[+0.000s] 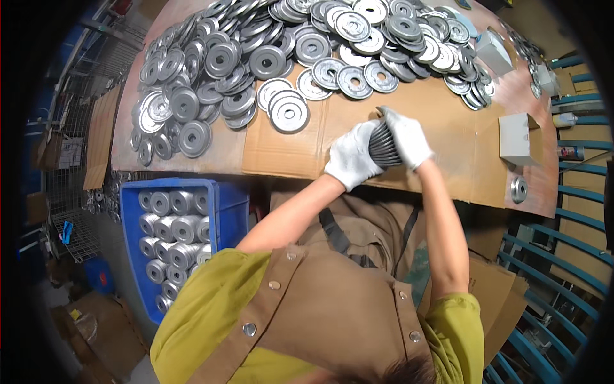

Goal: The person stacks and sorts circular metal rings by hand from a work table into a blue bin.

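Both my hands wear white gloves and hold a short stack of metal discs (384, 146) over the front of the table. My left hand (353, 157) wraps the stack from its left side. My right hand (409, 137) closes over its right side, fingers at the top end. The discs are dark at their edges and pressed together face to face. Beyond my hands lies a big heap of loose grey metal discs (268, 61), each with a round centre hole. Nearest to my left hand, a few shiny discs (289, 114) overlap on the cardboard.
Cardboard (288, 150) covers part of the table. To the lower left, a blue crate (231, 208) holds rows of stacked metal discs. A small open white box (515, 139) and a single disc (519, 190) are at the right end. Teal metal slats (579, 217) stand beyond it.
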Motion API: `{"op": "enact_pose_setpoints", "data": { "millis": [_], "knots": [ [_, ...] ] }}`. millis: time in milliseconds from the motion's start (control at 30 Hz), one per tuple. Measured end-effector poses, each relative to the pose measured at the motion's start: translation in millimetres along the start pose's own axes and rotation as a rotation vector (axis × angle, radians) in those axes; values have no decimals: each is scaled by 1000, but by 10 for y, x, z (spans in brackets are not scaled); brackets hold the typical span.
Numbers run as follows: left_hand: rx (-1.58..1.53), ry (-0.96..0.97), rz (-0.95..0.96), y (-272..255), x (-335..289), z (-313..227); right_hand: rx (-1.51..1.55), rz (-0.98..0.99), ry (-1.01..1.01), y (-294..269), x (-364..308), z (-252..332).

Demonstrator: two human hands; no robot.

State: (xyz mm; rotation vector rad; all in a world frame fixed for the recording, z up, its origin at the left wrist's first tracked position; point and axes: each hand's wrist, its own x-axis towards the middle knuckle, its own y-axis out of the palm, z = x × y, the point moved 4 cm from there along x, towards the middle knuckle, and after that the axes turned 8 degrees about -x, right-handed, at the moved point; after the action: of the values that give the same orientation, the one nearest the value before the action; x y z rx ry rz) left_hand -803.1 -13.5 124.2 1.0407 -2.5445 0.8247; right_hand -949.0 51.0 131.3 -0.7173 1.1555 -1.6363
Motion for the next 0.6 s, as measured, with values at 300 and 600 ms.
{"op": "enact_pose_setpoints", "data": {
  "millis": [300, 600],
  "knots": [
    [-68, 10, 20, -85, -18, 37, 427, 58, 148, 34, -36, -49],
    [-106, 20, -21, -234, -82, 120, 885, -149, 289, 61, -160, 152]
  ]
}}
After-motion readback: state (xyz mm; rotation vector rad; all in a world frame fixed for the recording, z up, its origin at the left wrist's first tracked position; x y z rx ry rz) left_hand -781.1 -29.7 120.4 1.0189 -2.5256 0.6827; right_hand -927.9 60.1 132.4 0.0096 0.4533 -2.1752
